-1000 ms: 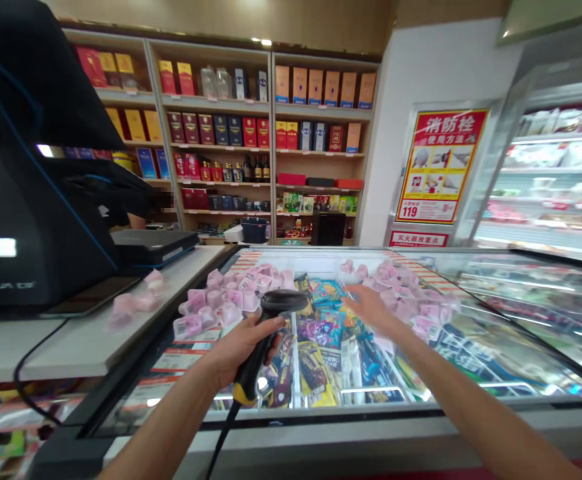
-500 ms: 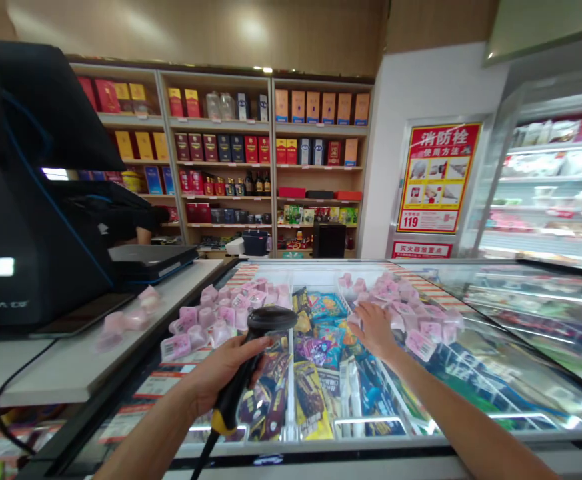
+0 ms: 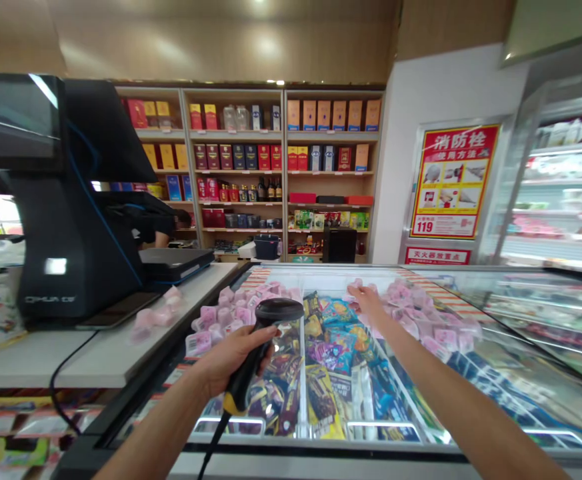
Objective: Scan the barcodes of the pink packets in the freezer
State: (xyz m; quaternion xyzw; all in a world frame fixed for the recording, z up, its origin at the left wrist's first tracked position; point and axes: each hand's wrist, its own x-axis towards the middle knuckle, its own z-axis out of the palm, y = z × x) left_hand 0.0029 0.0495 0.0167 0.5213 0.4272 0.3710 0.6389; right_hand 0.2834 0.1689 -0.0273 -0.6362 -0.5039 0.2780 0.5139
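Observation:
My left hand (image 3: pixel 228 357) is wrapped around the handle of a black and yellow barcode scanner (image 3: pixel 279 309), its head raised over the glass freezer lid. A cable runs down from the handle. My right hand (image 3: pixel 368 303) reaches to the far side of the lid. Its fingers are closed on a small pink cup pack (image 3: pixel 355 287) at the left end of the right-hand pile, and they partly hide it. Clear-wrapped pink cup packs (image 3: pixel 411 303) lie in this pile. Another pile of pink cup packs (image 3: pixel 225 310) is left of the scanner.
Bagged ice creams (image 3: pixel 328 350) lie under the freezer glass. On the left counter (image 3: pixel 101 363) stand a black checkout terminal (image 3: pixel 81 253) and more pink packs (image 3: pixel 158 317). Behind are shelves of boxes (image 3: pixel 238 157). A person's arm (image 3: pixel 162 238) shows behind the terminal.
My right hand has moved farther away across the lid, and its fingers have closed on a pink pack. My left hand still holds the scanner. The view has turned slightly left.

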